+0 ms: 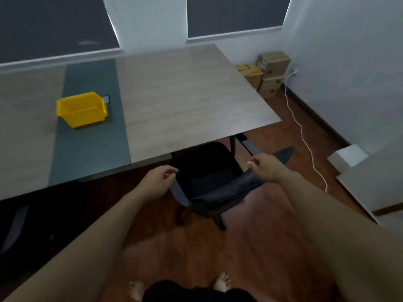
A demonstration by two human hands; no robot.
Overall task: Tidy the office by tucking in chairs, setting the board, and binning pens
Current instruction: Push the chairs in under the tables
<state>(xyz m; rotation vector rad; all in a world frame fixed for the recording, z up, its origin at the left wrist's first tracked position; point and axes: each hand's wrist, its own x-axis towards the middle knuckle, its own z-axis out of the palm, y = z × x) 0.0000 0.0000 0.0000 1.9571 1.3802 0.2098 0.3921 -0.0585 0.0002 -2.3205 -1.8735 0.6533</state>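
Your two hands are at the backrest of the black office chair [209, 182]. Your left hand [158, 182] is at its left corner with the fingers loosely curled. Your right hand [265, 167] is at the right corner, near the armrest [283, 154]. The picture is blurred, so I cannot tell if either hand really clamps the backrest or only touches it.

The seat is already partly under the table [185, 101]. To finish well, push with both hands evenly, so the chair rolls straight and does not turn. Watch that the armrest passes under the table edge and beside the table leg [233, 144].

The table top is wood-grain with a dark grey strip, and the yellow bin [81, 110] for the pens stands on this strip, well apart from you. The floor is reddish wood. Cardboard boxes [267, 73] are stacked in the far corner, and a white cable [305, 136] runs along the floor at the right wall.
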